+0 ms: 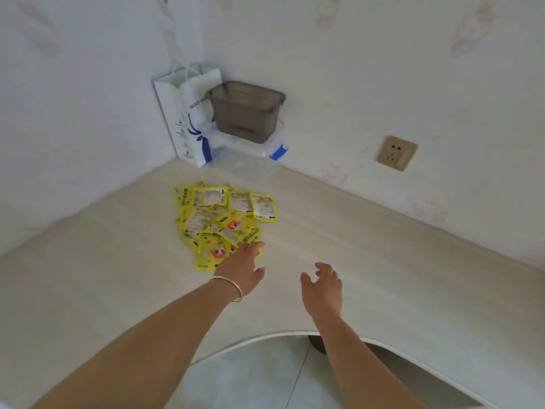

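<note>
A heap of several yellow snack packets [224, 219] lies on the pale bed surface [368, 246], left of centre. My left hand [243, 268], with a silver bangle on the wrist, reaches to the heap's near edge with fingers stretched out over the nearest packets; whether it touches them I cannot tell. My right hand [323, 286] hovers over the bare surface to the right of the heap, fingers relaxed and slightly spread, holding nothing.
In the far corner a grey translucent box [246, 112] sits on a clear lidded box with blue clips [274, 150]. A white paper bag [188, 113] stands beside them. A wall socket [396, 152] is on the right wall. The bed's near edge curves over the floor [265, 376].
</note>
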